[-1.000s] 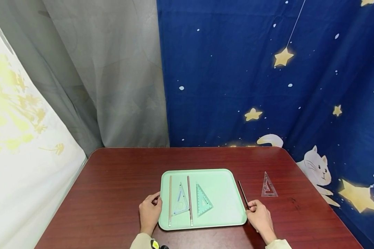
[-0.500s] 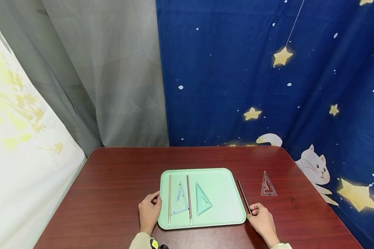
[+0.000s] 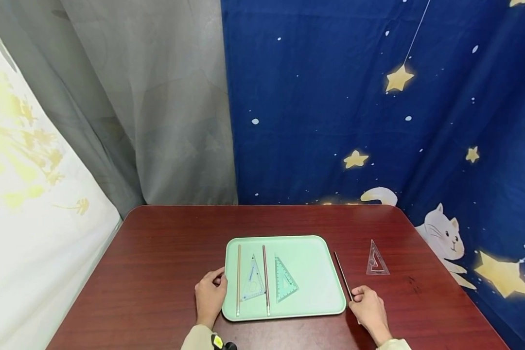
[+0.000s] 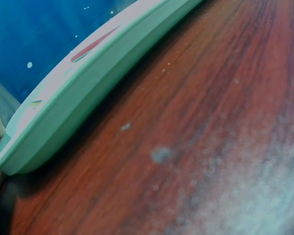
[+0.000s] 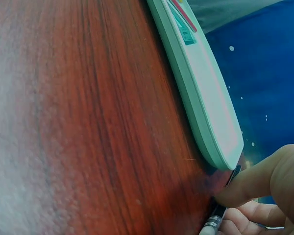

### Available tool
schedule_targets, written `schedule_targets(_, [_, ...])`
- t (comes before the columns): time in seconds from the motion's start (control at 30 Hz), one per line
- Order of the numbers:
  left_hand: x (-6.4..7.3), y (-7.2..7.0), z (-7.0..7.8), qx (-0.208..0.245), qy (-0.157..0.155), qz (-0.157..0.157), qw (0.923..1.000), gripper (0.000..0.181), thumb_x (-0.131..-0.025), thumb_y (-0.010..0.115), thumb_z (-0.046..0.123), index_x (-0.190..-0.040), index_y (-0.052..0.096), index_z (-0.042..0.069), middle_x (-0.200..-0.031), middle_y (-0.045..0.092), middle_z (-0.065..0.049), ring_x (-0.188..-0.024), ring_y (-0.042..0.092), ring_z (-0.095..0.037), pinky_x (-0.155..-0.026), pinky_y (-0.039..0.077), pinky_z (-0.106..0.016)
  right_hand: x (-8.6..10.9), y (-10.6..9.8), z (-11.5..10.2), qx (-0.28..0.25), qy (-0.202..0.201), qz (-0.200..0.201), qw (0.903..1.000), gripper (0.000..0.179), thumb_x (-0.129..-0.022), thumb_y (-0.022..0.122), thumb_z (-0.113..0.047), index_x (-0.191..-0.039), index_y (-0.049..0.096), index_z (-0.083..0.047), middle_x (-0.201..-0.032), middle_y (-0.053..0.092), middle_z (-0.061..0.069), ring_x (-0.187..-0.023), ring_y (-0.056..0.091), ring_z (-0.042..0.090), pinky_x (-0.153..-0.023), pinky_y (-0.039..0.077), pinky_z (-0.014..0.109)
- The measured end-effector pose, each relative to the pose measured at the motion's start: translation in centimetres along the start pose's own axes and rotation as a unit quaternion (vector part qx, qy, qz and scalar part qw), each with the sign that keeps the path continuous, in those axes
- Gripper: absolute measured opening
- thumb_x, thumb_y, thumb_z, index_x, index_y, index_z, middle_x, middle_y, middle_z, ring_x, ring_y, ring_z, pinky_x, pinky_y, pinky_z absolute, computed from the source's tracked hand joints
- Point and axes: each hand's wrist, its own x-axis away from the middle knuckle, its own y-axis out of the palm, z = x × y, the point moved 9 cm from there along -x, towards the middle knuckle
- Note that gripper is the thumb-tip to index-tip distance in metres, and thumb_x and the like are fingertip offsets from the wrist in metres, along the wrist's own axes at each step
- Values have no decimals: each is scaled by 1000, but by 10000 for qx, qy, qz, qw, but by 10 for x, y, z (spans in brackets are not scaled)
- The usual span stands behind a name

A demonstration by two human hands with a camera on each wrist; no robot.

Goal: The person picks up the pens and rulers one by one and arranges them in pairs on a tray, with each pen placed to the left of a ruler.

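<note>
A pale green tray (image 3: 315,304) lies on the table, and my left hand (image 3: 210,296) grips its left rim between thumb and fingers. Just off the tray's right side, my right hand (image 3: 368,307) pinches a dark pencil (image 3: 342,272) near its lower end. In the right wrist view the pencil's white eraser (image 5: 208,229) pokes out below the thumb. On the tray, from left to right, are a tan pencil (image 3: 238,272), a clear set square (image 3: 258,287), a red pencil (image 3: 266,279) and a green set square (image 3: 283,284).
A second clear set square (image 3: 377,262) lies on the dark red table (image 3: 166,262), right of the dark pencil. Grey (image 3: 179,121) and blue (image 3: 288,121) curtains hang behind the table, with a white one (image 3: 35,184) at the left.
My right hand has shifted slightly right, away from the tray's corner, still pinching the dark pencil. The left hand and the things on the tray look unchanged.
</note>
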Motion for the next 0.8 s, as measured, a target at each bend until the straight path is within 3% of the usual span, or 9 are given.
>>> schedule_targets(0.4, [-1,1,-2,-27,18,30,10000,19,-76,65,3,-91,74,9,-70,63,4,-58,52,-3,-54,43,-21,-1,-2,1,-234,53,-40,9997,20,-64,63,-4,-84,67,0,-68,64,0,-60,56,10,-60,44,35])
schedule_targets(0.53, [0,0,-1,-13,3,25,10000,19,-76,65,4,-91,74,9,-70,63,4,-58,52,-3,-55,43,-22,-2,1,5,-704,233,-153,9971,23,-65,61,-1,-87,66,5,-68,64,2,-57,55,10,-55,45,30])
schedule_targets(0.7, [-1,0,-1,15,-10,31,10000,19,-76,65,4,-91,74,10,-69,62,5,-58,51,-3,-54,43,-21,-2,9,13,-1747,714,-482,9809,30,-66,58,4,-94,62,11,-71,63,3,-55,55,12,-46,49,28])
schedule_targets(0.8, [-1,0,-1,18,-3,34,10000,19,-75,65,3,-91,74,9,-69,63,5,-58,51,-2,-54,43,-21,-1,13,15,-2235,932,-662,9680,33,-66,57,5,-98,59,14,-72,63,4,-57,54,13,-48,50,29])
